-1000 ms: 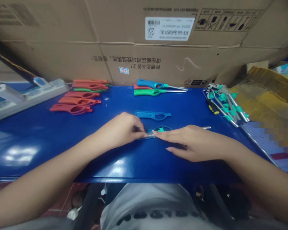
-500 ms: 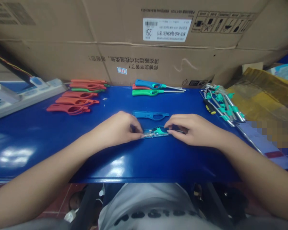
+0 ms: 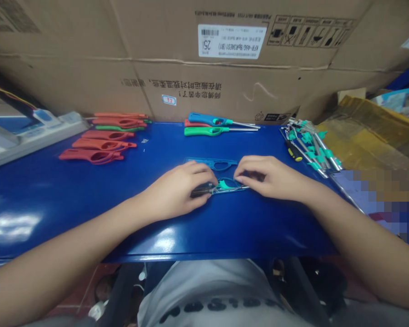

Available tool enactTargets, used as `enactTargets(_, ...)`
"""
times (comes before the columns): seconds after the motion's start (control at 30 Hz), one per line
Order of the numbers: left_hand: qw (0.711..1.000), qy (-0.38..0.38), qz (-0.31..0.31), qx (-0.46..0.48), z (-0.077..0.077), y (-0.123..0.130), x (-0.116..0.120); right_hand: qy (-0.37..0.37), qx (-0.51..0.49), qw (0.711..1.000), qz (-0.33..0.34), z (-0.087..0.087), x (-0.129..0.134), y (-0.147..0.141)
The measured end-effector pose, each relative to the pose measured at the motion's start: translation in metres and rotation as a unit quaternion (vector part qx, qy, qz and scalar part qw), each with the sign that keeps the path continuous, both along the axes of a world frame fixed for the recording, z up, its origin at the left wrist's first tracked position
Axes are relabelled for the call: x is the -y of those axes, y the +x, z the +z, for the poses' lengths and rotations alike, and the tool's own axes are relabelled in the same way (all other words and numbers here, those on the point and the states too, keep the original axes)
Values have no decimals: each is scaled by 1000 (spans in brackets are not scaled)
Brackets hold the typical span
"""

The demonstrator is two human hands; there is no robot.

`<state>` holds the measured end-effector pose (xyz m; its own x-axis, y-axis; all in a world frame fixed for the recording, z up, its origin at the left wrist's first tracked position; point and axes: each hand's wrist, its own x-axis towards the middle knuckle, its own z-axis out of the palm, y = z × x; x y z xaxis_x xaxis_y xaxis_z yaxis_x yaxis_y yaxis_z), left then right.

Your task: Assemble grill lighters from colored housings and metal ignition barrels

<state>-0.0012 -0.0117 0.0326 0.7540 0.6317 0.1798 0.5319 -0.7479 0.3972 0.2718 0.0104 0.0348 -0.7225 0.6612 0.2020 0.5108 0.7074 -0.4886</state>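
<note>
A blue lighter half-shell [image 3: 232,189] with a green trigger piece [image 3: 225,183], wires and a metal tube inside lies low between my hands. My left hand [image 3: 187,187] is closed round its left end, thumb and fingers on the shell and the dark part there. At the right end, my right hand [image 3: 264,176] pinches the shell near the metal tube. Just behind them lies a second blue half-shell [image 3: 221,163], empty, its left end close to my left fingers.
Orange, red and green shells [image 3: 92,155] lie at the left by a white power strip [image 3: 47,131]. Long-necked lighters [image 3: 207,131] rest at the back. Metal tubes with green parts [image 3: 313,145] and a black-yellow tool [image 3: 293,151] lie right. A cardboard box [image 3: 170,41] stands behind.
My left hand has moved onto the left end of the filled shell and covers more of it. My right hand still pinches the right end. The view has shifted slightly.
</note>
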Motion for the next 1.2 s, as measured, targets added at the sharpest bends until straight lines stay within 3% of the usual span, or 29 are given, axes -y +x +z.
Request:
enactTargets(0.1, 999, 7, 33, 11, 1, 0, -2, 76, -18, 996, -39, -4, -6, 2)
enactTargets(0.2, 997, 39, 69, 12, -1, -5, -10, 109, 39, 992, -42, -13, -11, 5)
enactTargets(0.3, 995, 69, 69, -4, -8, -12, -21, 87, 59, 993, -49, -23, -16, 5)
enactTargets(0.5, 995, 43, 90, -3, -20, -18, -34, 31, -46, 994, -91, -28, -21, 1)
enactTargets(0.6, 992, 58, 109, 18, -17, -17, -33, -24, -104, 984, -140, -26, -20, -3)
enactTargets(0.67, 989, 85, 114, 36, -14, -16, -30, -101, -155, 966, -182, -24, -18, -6)
enactTargets(0.77, 988, 126, 81, 49, -6, -16, -26, -222, -212, 931, -199, -19, -15, -9)
enactTargets(0.83, 990, 124, 47, 41, -1, -16, -24, -257, -208, 926, -184, -16, -12, -9)
enactTargets(0.9, 994, 99, 30, 29, 3, -17, -22, -244, -180, 941, -152, -12, -9, -9)
enactTargets(1.03, 998, 56, 21, 0, 10, -17, -21, -143, -116, 980, -79, -11, -3, -8)
enactTargets(1.2, 998, 29, 20, -53, 14, -17, -18, -53, -77, 995, -38, -15, -1, -11)
